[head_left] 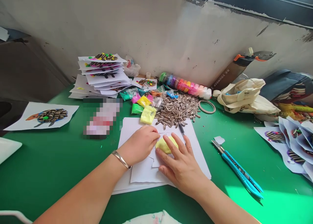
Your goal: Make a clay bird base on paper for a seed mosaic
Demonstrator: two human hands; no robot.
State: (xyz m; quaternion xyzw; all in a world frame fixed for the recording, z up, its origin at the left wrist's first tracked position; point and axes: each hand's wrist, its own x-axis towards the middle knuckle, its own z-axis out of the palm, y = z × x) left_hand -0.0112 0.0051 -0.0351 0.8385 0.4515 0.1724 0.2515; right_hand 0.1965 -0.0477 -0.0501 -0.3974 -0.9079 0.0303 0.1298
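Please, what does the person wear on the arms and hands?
No sleeves or gloves show. The left hand has a thin silver metal bangle at its wrist; the right hand shows no ring, watch or bracelet.

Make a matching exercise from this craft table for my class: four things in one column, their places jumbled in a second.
Things
1. yellow clay lump
2. turquoise utility knife
3. sunflower seeds
4. bracelet

Places
A. on the wrist of the left hand
B. heaped behind the white paper
C. under the fingers of the right hand
D. lying on the green table, right of the paper

Pairs: 1-C, 2-D, 3-B, 4-A
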